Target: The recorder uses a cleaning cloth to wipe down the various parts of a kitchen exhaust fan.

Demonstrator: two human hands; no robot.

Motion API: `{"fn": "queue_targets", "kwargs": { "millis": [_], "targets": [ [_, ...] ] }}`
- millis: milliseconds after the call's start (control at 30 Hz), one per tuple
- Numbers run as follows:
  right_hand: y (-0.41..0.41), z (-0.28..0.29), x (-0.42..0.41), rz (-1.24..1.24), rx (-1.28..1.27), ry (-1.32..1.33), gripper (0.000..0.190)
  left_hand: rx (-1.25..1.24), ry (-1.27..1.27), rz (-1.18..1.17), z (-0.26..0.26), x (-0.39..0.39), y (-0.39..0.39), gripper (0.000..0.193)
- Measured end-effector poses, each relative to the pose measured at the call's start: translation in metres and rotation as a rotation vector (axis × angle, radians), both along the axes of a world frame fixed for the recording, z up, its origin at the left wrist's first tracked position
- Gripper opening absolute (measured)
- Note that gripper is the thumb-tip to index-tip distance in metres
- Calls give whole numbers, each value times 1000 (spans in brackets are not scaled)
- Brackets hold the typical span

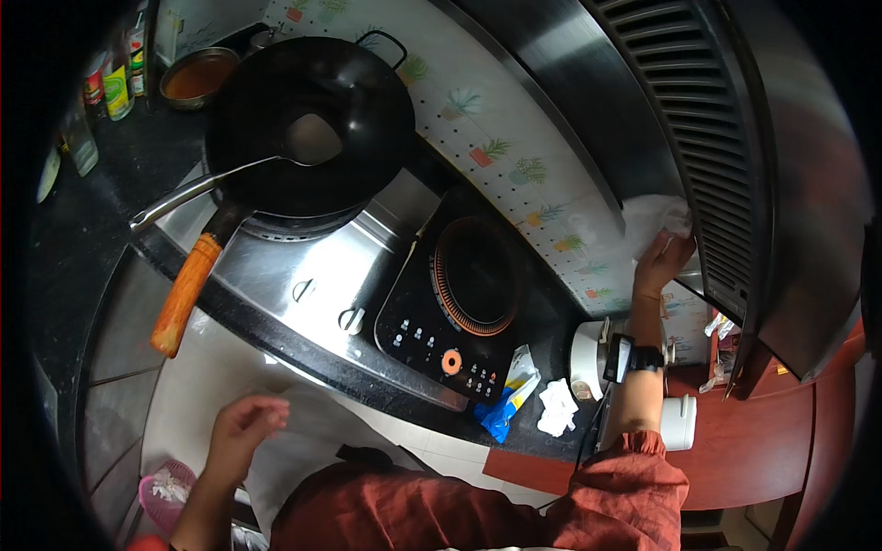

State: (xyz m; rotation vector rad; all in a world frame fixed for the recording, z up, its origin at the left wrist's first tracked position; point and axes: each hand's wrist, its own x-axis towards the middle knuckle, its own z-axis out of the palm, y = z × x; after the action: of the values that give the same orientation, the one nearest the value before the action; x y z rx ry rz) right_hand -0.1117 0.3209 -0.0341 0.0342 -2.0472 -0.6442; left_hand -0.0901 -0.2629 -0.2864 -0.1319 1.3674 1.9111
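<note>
My right hand (663,262) is raised to the range hood (586,103) and grips a white cloth or wipe (654,219) against the lower end of its metal face. Low at the left, my left hand (244,430) hangs in front of my body with its fingers loosely curled and holds nothing. A black wok (262,110) with a wooden handle (185,293) sits on the gas stove (324,275), and a metal ladle (186,196) rests in it. To its right lies a black induction cooker (427,310).
A blue and white packet (506,406) and crumpled white tissue (557,408) lie near the counter's edge, beside a white appliance (586,358). A metal bowl (169,84) and bottles (117,93) stand at upper left. A pink basket (148,496) is at lower left.
</note>
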Motion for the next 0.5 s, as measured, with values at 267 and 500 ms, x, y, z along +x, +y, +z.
{"fn": "queue_targets", "kwargs": {
  "millis": [267, 500],
  "targets": [
    [-61, -12, -68, -11, 104, 306, 53, 74, -31, 92, -39, 12, 5, 21],
    [-69, -30, -78, -283, 43, 312, 69, -44, 3, 204, -38, -18, -33, 22]
  ]
}}
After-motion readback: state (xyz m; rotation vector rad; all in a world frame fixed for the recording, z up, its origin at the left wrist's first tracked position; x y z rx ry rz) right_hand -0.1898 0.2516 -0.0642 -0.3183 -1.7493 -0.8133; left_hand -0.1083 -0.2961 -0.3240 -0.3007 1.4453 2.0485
